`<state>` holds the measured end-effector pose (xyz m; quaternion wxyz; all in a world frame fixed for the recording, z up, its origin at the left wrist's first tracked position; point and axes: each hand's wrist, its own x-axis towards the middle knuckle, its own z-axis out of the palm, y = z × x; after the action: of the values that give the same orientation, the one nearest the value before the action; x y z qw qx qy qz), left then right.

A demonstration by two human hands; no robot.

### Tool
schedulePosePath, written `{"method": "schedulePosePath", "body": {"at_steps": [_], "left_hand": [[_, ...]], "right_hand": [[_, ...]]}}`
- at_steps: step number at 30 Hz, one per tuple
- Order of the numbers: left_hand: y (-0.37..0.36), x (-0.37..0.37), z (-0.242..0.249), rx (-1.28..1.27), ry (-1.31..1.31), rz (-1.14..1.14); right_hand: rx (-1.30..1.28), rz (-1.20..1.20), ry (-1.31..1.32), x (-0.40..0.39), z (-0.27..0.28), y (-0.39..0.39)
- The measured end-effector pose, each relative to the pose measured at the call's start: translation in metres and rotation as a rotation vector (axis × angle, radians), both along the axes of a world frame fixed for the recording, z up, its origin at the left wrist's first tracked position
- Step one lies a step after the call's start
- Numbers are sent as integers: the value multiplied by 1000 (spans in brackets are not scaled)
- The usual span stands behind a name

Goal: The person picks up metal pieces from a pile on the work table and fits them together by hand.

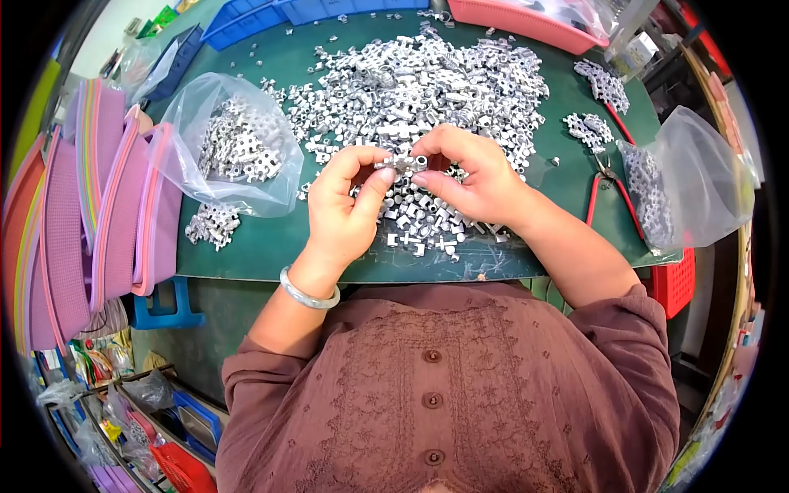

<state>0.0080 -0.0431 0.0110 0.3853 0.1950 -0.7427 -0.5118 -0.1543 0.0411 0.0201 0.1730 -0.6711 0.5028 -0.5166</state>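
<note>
Between my two hands is a small silvery metal piece (403, 163) made of joined links. My left hand (349, 193) pinches its left end with thumb and forefinger. At its right end, my right hand (468, 168) grips it the same way. A large heap of loose silver metal parts (427, 90) spreads over the green table just beyond and below my fingers. A clear plastic bag (279, 177) holding linked silver pieces (238, 140) lies left of my left hand. To the right rest red-handled pliers (608, 177), apart from my right hand.
Another clear bag (707, 177) of pieces sits at the table's right edge. Small clusters of linked pieces (214, 226) lie at left and linked clusters (588, 130) at right. Blue trays (242, 25) and a pink tray (526, 23) line the back. Purple striped bags (111, 197) crowd the left.
</note>
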Motion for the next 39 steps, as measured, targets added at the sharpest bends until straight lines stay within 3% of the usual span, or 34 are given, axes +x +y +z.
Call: {"method": "schedulePosePath", "body": {"at_steps": [2,6,10,14,22,27,31,39], "left_hand": [[4,-3,5,238,50,-44],[-4,-5,12,352,71,-75],[-6,-7,19,391,68,-87],[-5,-8,17,354,33,-150],[5,-17,9,429,-6,-222],[14,-13,16,664,-15,-99],[25,-8,8,664,-94,-281],[33,-11,2,667,-79,-220]], "right_hand": [[43,27,-78,0,-2,0],[138,97,-107,-3,-4,0],[403,200,-312,-6,-2,1],[486,178,-579,-13,-3,-5],[510,200,-630,-16,-2,-3],[410,109,-690,-14,0,-3],[392,106,-709,-14,2,-2],[367,180,-720,-14,4,0]]}}
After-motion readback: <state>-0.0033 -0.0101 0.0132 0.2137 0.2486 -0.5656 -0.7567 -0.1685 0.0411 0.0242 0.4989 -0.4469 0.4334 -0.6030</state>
